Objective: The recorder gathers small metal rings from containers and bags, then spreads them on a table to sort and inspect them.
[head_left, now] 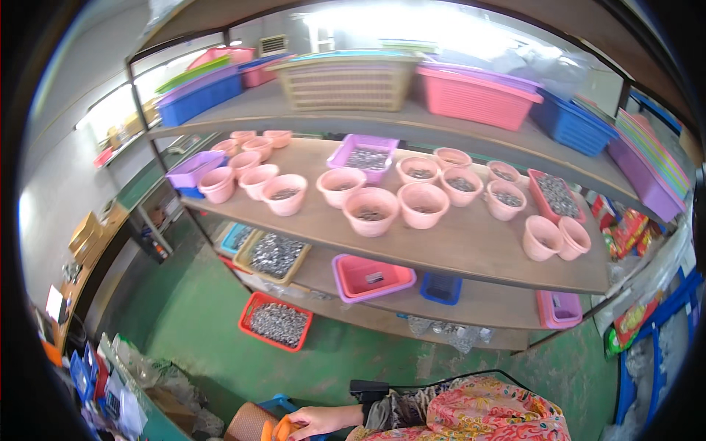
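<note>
At the bottom edge my right hand [327, 420] reaches leftward from a grey cuff and a floral sleeve [485, 413]. Its fingers are closed over an orange object [276, 429], cut off by the lower rim, so its kind is unclear. Right beside that object is a brown, finely textured rounded thing [247, 423], with a blue piece [278, 403] behind it. A black box-shaped device [369, 388] with a dark cord lies along the forearm. My left hand does not show.
Ahead stands a shelf unit [471, 253] with several pink pots [371, 213], some holding small metal pieces. Baskets [346, 82] line its upper shelf. A red tray [276, 323] of metal pieces sits on the green floor. A workbench [92, 272] runs along the left wall; bagged goods [634, 231] are at right.
</note>
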{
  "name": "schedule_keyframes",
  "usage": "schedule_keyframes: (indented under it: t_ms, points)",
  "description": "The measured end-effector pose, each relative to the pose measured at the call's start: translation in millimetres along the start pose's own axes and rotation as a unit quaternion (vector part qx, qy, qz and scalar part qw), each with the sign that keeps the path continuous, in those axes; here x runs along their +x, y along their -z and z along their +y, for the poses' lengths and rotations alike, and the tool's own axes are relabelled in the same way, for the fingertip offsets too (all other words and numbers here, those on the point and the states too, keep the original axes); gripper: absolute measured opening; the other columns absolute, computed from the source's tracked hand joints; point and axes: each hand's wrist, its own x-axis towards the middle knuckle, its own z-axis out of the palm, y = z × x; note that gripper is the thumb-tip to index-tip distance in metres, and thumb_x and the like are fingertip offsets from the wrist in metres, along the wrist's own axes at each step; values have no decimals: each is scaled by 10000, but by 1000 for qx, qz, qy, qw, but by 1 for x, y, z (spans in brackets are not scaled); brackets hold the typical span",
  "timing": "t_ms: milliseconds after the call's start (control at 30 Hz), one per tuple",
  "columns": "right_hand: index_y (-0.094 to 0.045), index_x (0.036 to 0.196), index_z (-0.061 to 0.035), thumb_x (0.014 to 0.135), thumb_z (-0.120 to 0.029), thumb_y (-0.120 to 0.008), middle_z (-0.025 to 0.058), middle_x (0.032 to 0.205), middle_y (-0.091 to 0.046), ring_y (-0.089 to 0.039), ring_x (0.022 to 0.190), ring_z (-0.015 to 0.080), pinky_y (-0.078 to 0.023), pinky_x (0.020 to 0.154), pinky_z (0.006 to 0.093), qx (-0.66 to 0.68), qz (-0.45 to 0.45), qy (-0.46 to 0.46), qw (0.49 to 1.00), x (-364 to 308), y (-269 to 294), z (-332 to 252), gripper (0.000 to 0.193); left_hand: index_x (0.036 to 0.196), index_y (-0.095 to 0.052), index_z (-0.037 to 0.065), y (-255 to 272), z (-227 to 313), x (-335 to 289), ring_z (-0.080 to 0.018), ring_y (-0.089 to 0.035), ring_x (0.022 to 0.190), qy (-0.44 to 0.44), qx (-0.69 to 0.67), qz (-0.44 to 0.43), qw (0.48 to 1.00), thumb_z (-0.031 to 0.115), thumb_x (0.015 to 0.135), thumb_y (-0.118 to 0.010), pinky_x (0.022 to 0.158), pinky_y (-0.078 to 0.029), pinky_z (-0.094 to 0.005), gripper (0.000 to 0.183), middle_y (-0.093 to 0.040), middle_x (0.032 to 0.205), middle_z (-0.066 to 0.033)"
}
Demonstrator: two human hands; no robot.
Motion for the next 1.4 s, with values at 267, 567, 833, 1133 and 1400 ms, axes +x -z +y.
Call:
schedule_keyframes:
  t_ms: [267,567,833,1133,1400]
  points:
    - [-615,989,5,887,-107,-633,-4,871,-631,-569,777,77,-460,703,232,122,108,-13,987,-41,65,-43,152,1493,-149,110,-88,-21,56,-149,-597,641,66,-54,-92,992,94,937,-503,467,-503,-221,660,-381,1446,-156]
    - [-649,1027,-5,879,-139,-621,48,888,-666,-577,764,117,-464,699,257,10,113,55,992,-59,86,-51,202,1506,-97,130,-110,-17,66,-216,-634,752,115,-51,-233,964,387,895,-591,516,-539,-266,826,-257,1511,-150]
    - [-663,997,32,847,-133,-683,51,889,-693,-597,779,93,-470,739,234,107,173,-3,979,-63,57,-45,224,1503,-115,118,-60,-25,82,-229,-632,747,197,-112,-294,928,439,861,-622,535,-547,-292,879,-258,1503,-167]
    - [-627,1022,0,850,-197,-661,92,869,-668,-609,779,161,-473,728,304,-70,272,5,960,-54,15,-47,263,1496,-168,128,-31,-12,80,-291,-583,1041,254,-300,-238,888,308,854,-661,689,-569,-363,830,-149,1545,-156]
    - [-644,1004,-6,865,-191,-650,25,816,-656,-560,743,111,-462,678,294,-89,354,-17,931,-113,21,-45,231,1490,-166,98,-56,-47,82,-349,-653,883,306,-245,-350,851,338,891,-623,594,-578,-361,791,-301,1482,-172]
